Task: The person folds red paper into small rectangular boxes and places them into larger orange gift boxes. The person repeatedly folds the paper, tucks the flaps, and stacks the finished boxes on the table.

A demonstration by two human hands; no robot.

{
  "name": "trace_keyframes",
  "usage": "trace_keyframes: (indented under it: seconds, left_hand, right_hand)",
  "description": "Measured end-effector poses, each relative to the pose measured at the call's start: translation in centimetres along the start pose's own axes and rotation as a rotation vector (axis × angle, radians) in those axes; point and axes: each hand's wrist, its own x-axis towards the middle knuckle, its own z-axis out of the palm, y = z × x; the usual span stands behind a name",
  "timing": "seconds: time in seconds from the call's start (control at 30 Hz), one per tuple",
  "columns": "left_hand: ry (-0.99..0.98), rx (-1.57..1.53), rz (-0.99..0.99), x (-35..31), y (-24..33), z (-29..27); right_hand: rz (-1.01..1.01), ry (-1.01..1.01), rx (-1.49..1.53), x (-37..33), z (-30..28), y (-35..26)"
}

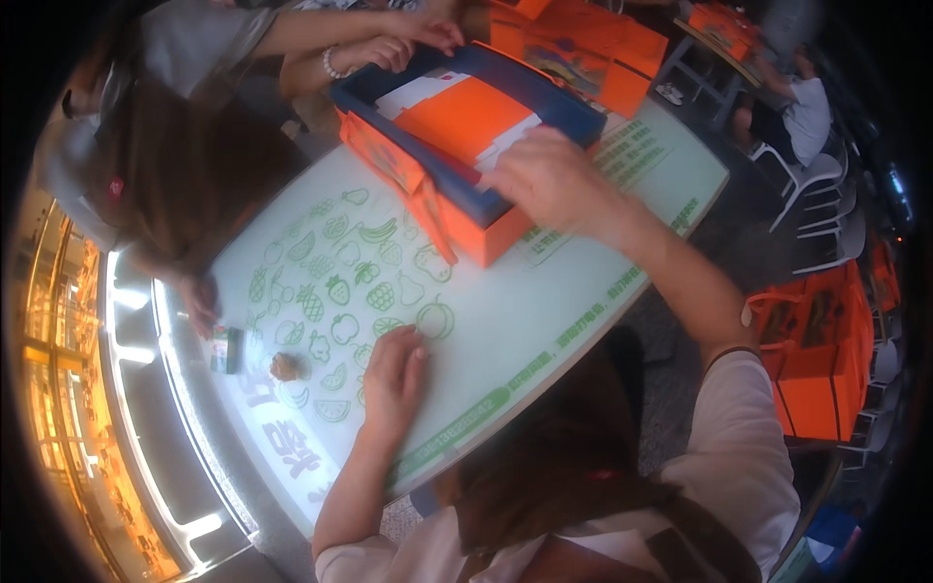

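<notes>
An orange box (496,240) with a dark blue inner rim (573,109) sits at the far side of the pale printed table (486,321). Inside it lie a flat orange sheet (466,117) and white paper pieces (418,89). My right hand (554,185) reaches over the box's near right corner, fingers bent down by the white paper; blur hides whether they grip it. My left hand (394,379) rests on the table in front of the box, its fingers loosely curled with nothing visible in them. An orange flap (384,170) hangs down the box's left side.
Across the table, another person's hands (389,51) touch the box's far rim; a further hand (199,303) rests at the left edge. A small green-and-white pack (226,350) and a small brown lump (285,366) lie left. More orange boxes (816,350) stand right, near white chairs (802,170).
</notes>
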Motion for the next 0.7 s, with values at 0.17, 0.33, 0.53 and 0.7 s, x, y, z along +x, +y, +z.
trace_keyframes:
  seconds: [0.17, 0.33, 0.53, 0.7]
  left_hand:
    - [0.03, -0.16, -0.145, -0.2, 0.2, 0.1]
    - [0.084, -0.121, 0.02, 0.0, 0.4, 0.3]
    - [0.035, -0.085, 0.068, -0.6, 0.0, 0.5]
    - [-0.034, -0.099, 0.16, -0.6, 0.3, 0.2]
  right_hand:
    - [0.046, -0.147, 0.323, 1.2, -0.1, -7.0]
    - [0.437, -0.31, 0.091, 4.8, -1.1, -3.6]
    - [0.567, -0.65, -0.255, 7.8, 2.5, -4.5]
    - [0.552, -0.674, -0.238, 7.8, 3.7, -5.2]
